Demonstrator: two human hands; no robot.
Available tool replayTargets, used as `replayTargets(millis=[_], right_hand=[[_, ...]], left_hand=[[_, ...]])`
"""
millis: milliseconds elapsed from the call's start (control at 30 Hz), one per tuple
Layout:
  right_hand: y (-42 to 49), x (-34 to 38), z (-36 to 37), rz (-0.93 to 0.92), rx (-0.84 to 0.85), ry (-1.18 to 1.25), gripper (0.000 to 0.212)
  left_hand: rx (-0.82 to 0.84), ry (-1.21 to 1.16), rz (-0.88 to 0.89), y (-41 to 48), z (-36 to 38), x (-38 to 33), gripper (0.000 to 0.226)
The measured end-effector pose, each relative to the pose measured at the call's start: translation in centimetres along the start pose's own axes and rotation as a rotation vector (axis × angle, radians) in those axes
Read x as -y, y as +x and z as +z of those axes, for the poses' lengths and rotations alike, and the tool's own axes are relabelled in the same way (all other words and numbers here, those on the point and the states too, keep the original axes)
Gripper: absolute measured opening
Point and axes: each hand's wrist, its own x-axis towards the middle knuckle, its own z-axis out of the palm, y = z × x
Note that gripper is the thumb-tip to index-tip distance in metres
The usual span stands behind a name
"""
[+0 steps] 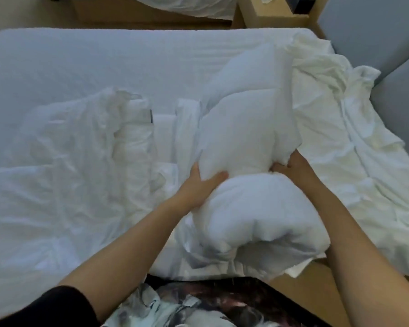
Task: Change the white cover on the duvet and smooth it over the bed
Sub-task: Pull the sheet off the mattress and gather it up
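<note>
Left hand (200, 182) at frame centre: thumb splayed over the bunched duvet (250, 142), fingers cupped round its left flank. Right hand (291, 165) on the opposite side, fingers dug into the crease between two puffy folds, gripping. Hands apart, the roll between them. The duvet sits lower centre on the bed (80, 60), its near end overhanging the edge.

Right fingertips are buried in fabric; I can't make them out. White cover (340, 142) lies crumpled right of the duvet. More rumpled white cloth at left; I can't tell if it is the same piece. Grey headboard (373, 31) upper right. Nightstand (269, 17) at top, cut off.
</note>
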Motion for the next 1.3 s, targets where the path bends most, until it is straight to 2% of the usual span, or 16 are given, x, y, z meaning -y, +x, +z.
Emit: replayTargets(millis=[67,133,200,300,400,467,533,667,767,867,967,1067,1200,1300], right_hand=[[-0.2,-3.1,-2.7,0.222,0.136,-0.220,0.022],[-1.3,-4.5,-4.7,0.420,0.080,-0.385,0.033],[-2.8,-5.2,-5.1,0.517,0.023,-0.294,0.055],[-5.2,-4.6,-1.9,0.443,0.113,-0.162,0.071],[-6.7,-4.0,3.5,0.411,0.248,-0.168,0.072],[-7.3,-4.0,6.7,0.440,0.308,-0.171,0.074],[-7.5,-4.0,9.0,0.436,0.335,-0.203,0.076],[-7.2,-4.5,11.0,0.393,0.302,-0.212,0.081],[-6.6,-5.6,11.0,0.351,0.281,-0.173,0.084],[-5.4,-7.4,9.9,0.290,0.241,-0.128,0.090],[-3.9,-9.7,6.7,0.275,0.204,0.016,0.103],[-2.8,-12.2,1.1,0.275,0.145,0.126,0.111],[-1.7,-15.3,-8.6,0.248,-0.002,0.189,0.103],[-1.2,-17.5,-17.2,0.307,-0.250,0.205,0.085]], left_hand=[[0.116,0.079,0.054,0.9,2.2,0.3,0.096],[0.235,0.193,0.064,1.5,4.3,1.0,0.096],[0.220,0.314,0.052,1.9,5.6,2.2,0.090],[0.100,0.353,-0.009,2.2,5.5,4.3,0.081],[0.049,0.418,-0.092,2.7,4.4,6.2,0.093],[0.048,0.344,-0.120,3.3,4.1,7.0,0.102],[0.049,0.287,-0.142,3.6,4.4,7.4,0.115],[-0.074,0.258,-0.248,4.2,5.3,7.3,0.142],[-0.097,0.027,-0.305,5.8,5.5,7.0,0.147],[0.020,-0.370,-0.344,7.3,8.0,4.8,0.128],[0.056,-0.399,-0.271,8.1,12.8,0.8,0.085],[0.028,-0.316,-0.135,8.1,18.3,-4.0,0.046],[0.092,-0.192,0.029,7.5,26.5,-12.1,0.047],[0.300,-0.153,0.157,7.0,34.0,-18.6,0.058]])
